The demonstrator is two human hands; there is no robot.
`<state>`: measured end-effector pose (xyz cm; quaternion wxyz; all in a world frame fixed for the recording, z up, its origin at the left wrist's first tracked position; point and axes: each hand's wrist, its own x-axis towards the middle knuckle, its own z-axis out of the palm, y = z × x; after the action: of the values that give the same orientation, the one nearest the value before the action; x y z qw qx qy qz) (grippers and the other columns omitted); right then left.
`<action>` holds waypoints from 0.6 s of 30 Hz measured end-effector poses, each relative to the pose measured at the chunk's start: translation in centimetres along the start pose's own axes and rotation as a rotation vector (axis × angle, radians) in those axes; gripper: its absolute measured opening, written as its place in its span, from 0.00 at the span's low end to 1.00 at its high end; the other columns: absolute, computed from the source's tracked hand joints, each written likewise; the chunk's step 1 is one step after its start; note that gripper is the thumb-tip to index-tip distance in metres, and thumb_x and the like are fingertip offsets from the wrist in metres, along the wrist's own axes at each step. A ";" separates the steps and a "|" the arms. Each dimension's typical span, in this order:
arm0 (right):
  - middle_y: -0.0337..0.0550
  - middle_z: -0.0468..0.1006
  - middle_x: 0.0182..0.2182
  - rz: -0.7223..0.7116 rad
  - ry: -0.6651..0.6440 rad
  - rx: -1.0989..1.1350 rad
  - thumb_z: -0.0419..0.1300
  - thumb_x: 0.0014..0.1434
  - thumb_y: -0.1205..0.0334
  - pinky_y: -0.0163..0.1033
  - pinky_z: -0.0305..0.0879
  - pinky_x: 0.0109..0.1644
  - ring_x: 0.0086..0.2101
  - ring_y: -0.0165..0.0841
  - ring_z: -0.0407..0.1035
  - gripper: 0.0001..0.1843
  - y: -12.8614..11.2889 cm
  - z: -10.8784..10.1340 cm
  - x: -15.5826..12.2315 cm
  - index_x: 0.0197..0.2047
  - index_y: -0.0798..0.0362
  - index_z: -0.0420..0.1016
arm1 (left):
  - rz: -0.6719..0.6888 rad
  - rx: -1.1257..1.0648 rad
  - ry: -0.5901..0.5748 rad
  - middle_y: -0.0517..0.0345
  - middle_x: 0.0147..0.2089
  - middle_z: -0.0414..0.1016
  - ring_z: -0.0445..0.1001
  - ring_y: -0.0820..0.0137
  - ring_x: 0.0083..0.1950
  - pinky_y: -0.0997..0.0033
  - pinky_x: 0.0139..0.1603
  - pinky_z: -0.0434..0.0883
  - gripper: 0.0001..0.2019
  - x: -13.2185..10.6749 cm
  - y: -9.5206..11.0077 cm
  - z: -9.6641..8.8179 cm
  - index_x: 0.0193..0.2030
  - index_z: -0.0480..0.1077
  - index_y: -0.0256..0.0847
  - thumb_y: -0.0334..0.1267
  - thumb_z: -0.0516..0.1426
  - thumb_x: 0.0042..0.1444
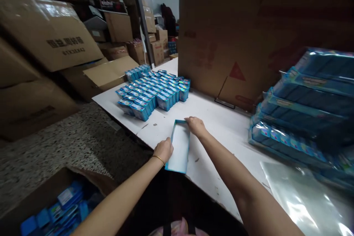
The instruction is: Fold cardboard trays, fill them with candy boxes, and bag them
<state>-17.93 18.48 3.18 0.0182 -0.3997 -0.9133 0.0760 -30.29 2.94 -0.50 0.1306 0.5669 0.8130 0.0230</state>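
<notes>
Both arms reach forward to lower centre frame — the left hand and right hand grip opposite edges of a blue-rimmed white cardboard tray on the white desk.

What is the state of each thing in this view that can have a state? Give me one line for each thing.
Left hand, holding the tray's left rim
Right hand, holding the tray's far corner
Blue cardboard tray, open side up, empty, white inside
Small blue packs, standing in tight rows
White table, bearing the tray and packs
Cardboard carton, open, blue packages inside
Wrapped blue packs, stacked, shiny plastic over them
Clear plastic sheet, lying loose on the table
</notes>
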 end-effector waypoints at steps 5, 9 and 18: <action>0.51 0.57 0.57 -0.011 0.228 0.110 0.47 0.56 0.43 0.42 0.53 0.55 0.56 0.39 0.52 0.33 -0.9 0.3 6.5 0.59 0.54 0.53 | 0.052 -0.280 0.123 0.49 0.35 0.73 0.73 0.64 0.39 0.66 0.41 0.67 0.25 3.0 -3.2 -0.5 0.51 0.62 0.36 0.53 0.45 0.55; 0.55 0.40 0.62 0.021 0.252 0.186 0.50 0.45 0.32 0.54 0.37 0.60 0.61 0.48 0.31 0.53 -3.2 -0.4 14.8 0.64 0.57 0.38 | 0.046 -0.613 0.321 0.46 0.46 0.68 0.70 0.67 0.43 0.67 0.41 0.69 0.27 8.4 -7.1 -3.0 0.56 0.56 0.35 0.51 0.48 0.53; 0.51 0.38 0.63 -0.159 -0.042 -0.055 0.58 0.38 0.36 0.67 0.28 0.53 0.58 0.59 0.33 0.53 -4.3 -0.1 22.3 0.63 0.43 0.39 | -0.021 -0.900 0.482 0.43 0.54 0.61 0.65 0.63 0.53 0.63 0.47 0.68 0.27 16.7 -9.3 -4.0 0.57 0.53 0.38 0.47 0.51 0.53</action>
<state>-36.20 32.03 3.36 -0.0062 -0.3243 -0.9442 0.0575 -45.16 15.51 -1.51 0.1710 0.4248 0.7353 0.4996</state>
